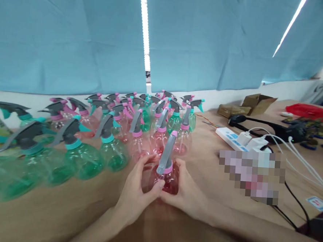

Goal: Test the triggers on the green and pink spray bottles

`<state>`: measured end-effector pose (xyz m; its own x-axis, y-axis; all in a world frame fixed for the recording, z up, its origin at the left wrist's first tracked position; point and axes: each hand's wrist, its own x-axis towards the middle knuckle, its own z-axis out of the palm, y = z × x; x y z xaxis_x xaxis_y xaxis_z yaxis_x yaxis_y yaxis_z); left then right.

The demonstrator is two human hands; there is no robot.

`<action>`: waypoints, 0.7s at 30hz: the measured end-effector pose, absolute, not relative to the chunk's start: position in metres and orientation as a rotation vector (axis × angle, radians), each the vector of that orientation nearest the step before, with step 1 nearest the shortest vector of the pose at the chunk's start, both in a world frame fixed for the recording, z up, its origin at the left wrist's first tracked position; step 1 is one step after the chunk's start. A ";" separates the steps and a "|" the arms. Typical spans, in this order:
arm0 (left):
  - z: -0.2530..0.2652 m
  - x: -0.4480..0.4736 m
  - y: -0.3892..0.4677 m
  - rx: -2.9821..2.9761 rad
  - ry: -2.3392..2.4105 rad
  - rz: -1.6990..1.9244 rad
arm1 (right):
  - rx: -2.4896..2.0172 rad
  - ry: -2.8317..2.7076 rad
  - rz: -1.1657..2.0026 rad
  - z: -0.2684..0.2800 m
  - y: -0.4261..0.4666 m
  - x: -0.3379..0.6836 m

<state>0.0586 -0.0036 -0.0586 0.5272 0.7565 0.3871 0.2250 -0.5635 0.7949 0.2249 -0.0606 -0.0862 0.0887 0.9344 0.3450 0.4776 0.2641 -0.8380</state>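
Both of my hands are wrapped round a pink spray bottle (171,184) with a grey trigger head and a pink collar, standing upright at the near end of the group. My left hand (142,187) grips its left side, thumb across the front. On the right side my right hand (183,188) curves round it, its thumb also at the front. Just behind stand more pink spray bottles (159,140). To the left, a row of green spray bottles (84,159) with turquoise collars runs toward the near left edge. Fingers behind the held bottle are partly hidden.
Right of the bottles lie a white power strip (233,139) with plugged-in chargers and cables, a black headset-like strap (267,127) and an open cardboard box (257,104). A pixelated object (248,175) is nearer. Red plastic (312,112) lies far right. Blue sheeting (100,40) hangs behind the table.
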 end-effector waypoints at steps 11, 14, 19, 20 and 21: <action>-0.012 0.015 -0.003 2.196 0.805 1.103 | -1.108 -1.667 0.709 -0.084 -0.048 0.140; -0.013 0.003 -0.002 2.164 0.806 1.142 | -1.135 -1.691 0.655 -0.084 -0.044 0.128; -0.015 -0.006 0.000 2.135 0.918 1.161 | -1.139 -1.694 0.720 -0.093 -0.037 0.119; -0.015 -0.007 0.001 2.141 0.937 1.170 | -1.128 -1.704 0.732 -0.094 -0.036 0.119; -0.016 -0.007 0.001 2.153 0.946 1.187 | -1.107 -1.722 0.738 -0.096 -0.035 0.121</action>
<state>-0.0070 0.0013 -0.0156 0.3775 0.7690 0.5159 0.3314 -0.6324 0.7001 0.1207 -0.0353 -0.0955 -0.1632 0.9105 0.3800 0.3528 0.4136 -0.8393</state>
